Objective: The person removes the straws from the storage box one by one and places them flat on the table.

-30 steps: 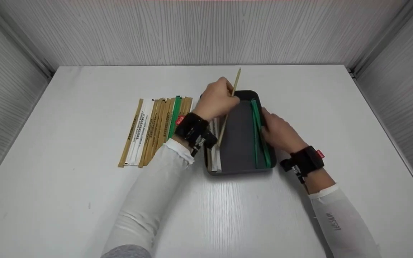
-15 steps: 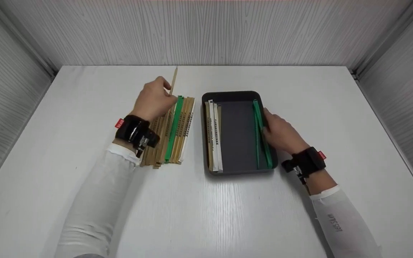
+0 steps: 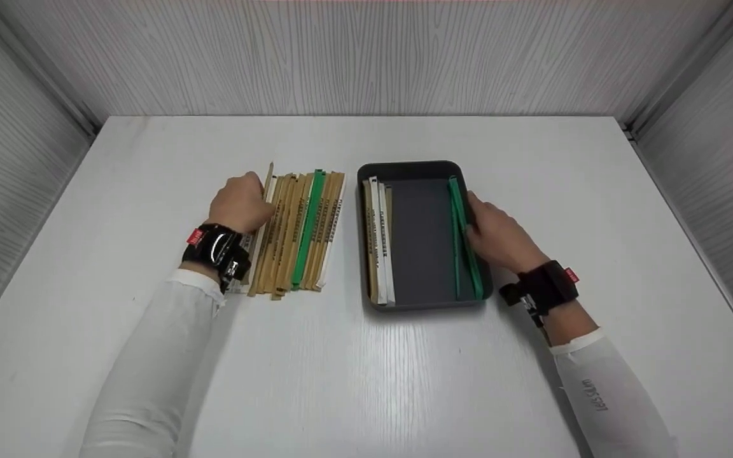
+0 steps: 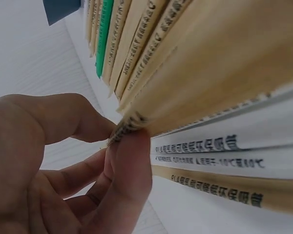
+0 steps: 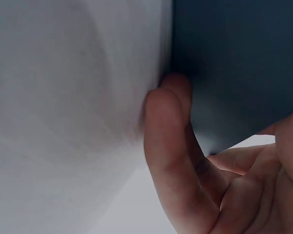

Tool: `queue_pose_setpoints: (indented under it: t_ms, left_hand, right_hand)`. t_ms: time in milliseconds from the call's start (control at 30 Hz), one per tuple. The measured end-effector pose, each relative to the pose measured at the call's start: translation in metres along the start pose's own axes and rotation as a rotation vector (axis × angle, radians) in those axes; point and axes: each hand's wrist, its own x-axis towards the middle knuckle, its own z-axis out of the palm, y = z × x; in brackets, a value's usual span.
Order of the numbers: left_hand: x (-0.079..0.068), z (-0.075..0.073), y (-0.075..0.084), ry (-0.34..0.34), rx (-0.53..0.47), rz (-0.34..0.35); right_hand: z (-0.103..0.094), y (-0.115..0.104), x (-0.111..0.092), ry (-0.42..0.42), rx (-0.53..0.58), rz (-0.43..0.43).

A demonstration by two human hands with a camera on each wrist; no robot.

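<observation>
Tabletop (image 3: 366, 375) is white, walls (image 3: 366, 57) grey-grained. We see left hand (image 3: 239, 205) pinching a brown straw (image 4: 185, 92), fingertips closed, at the row (image 3: 287, 235)'s left part; right hand (image 3: 501, 233), fingers loosely extended, touches tray (image 3: 422, 242).

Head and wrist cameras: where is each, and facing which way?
Head: head-worn, facing forward and down at the tray; left hand and right hand show.
Left wrist: worn there, facing the left hand pinching a brown straw.
Right wrist: worn there, facing the right hand against the tray.
Head and left wrist share the green straw outside the tray.
</observation>
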Motion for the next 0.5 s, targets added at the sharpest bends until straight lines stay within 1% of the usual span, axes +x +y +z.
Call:
queue_pose_setpoints:
  t_ms: [333, 500]
  left_hand:
    - [0.005, 0.016, -0.006, -0.006, 0.024, -0.017]
    - [0.005, 0.019, -0.008, -0.008, 0.033, -0.032]
  right_hand:
    - [0.001, 0.000, -0.001, 0.008, 0.004, 0.006]
    - [0.001, -0.001, 0.000, 0.008, 0.006, 0.005]
